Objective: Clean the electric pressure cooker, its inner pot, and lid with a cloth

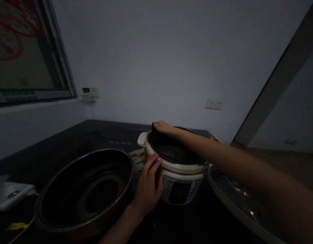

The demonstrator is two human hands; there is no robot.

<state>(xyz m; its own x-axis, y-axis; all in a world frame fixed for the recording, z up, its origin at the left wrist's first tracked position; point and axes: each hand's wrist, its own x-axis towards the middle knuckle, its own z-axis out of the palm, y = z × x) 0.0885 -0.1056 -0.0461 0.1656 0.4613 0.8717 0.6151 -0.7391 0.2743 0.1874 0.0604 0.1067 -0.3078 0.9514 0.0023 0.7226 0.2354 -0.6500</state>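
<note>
An electric pressure cooker (181, 188) with a cream rim and a front control panel stands open on the dark table. My left hand (148, 184) grips its near left side, fingertips on the rim and thumb against the outer wall. Over the far left of the rim, my right hand (164, 128) is closed on a dark cloth (153, 128) pressed to the inner edge. Most of the cloth is hidden by the hand and the dim light. The cooker's inside is dark, and its bottom is hard to make out.
A wide black pan (87, 189) sits at the left. To the right lies a glass lid (237, 200) with a pale rim, partly behind my right forearm. A white device (15, 195) with a cable lies on the black tabletop (103, 130). Wall sockets (213, 104) are behind.
</note>
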